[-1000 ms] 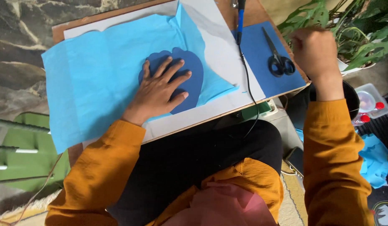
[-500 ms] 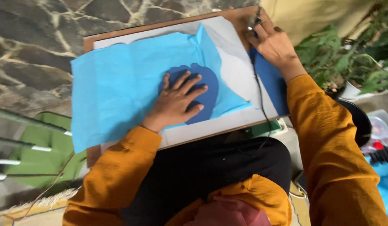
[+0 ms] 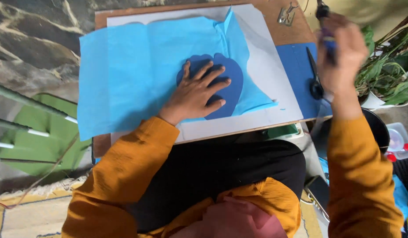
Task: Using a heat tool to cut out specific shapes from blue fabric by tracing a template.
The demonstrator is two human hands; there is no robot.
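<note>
My left hand (image 3: 196, 94) lies flat with fingers spread on a dark blue cut-out shape (image 3: 230, 88). The shape rests on a light blue tissue sheet (image 3: 129, 75) over white paper (image 3: 265, 66) on a wooden board (image 3: 296, 31) across my lap. My right hand (image 3: 338, 57) is raised above the board's right side, blurred, closed around a dark blue pen-like tool (image 3: 327, 37). Black scissors (image 3: 315, 77) lie on a dark blue sheet (image 3: 294, 75) just left of that hand.
A metal clip (image 3: 286, 14) sits at the board's top right. Green plant leaves (image 3: 389, 75) and a dark pot (image 3: 380, 128) stand to the right, with a clear box (image 3: 400, 141) beside them. Green furniture (image 3: 41, 141) is at the left, stone floor (image 3: 32, 44) beyond.
My right hand has lifted off the board's top right corner with the pen-like tool and come nearer the camera. The left hand stays pressed on the dark blue shape.
</note>
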